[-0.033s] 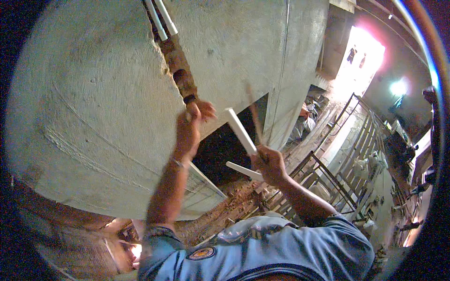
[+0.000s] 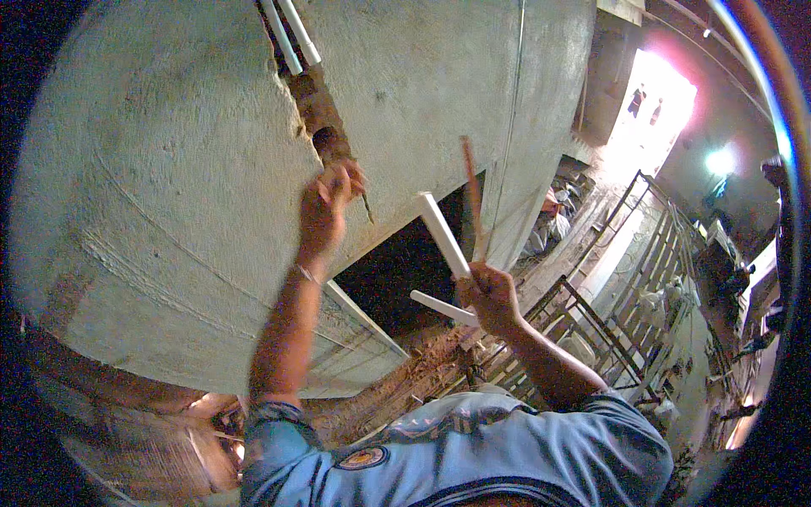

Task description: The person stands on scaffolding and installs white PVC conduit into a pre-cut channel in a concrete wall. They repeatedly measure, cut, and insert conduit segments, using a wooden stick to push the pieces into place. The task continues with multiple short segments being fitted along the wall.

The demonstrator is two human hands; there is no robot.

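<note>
A rough channel (image 2: 319, 106) is cut into the grey plastered wall (image 2: 203, 160), with brown masonry showing inside. My left hand (image 2: 328, 203) is at the lower part of this channel, its fingers bent together. A thin dark pointed strip (image 2: 368, 209) shows just below the fingertips; whether I hold it or it is part of the wall, I cannot tell. My right hand (image 2: 490, 296) is closed around a white plastic pipe (image 2: 445, 232) and a thin brown strip (image 2: 471, 182), both pointing up. Another white pipe length (image 2: 439, 307) sticks out leftward from the same fist.
Two white pipes (image 2: 291, 38) run in the channel's upper end. A dark square opening (image 2: 397, 279) lies in the wall between my arms. To the right are a metal frame with slats (image 2: 634, 279), bags (image 2: 553, 228) and rubble, with a bright doorway (image 2: 655, 110) beyond.
My left hand has shifted slightly up and left along the channel, and its fingers have drawn together. The right hand, with the pipes and strip, has moved a little to the right.
</note>
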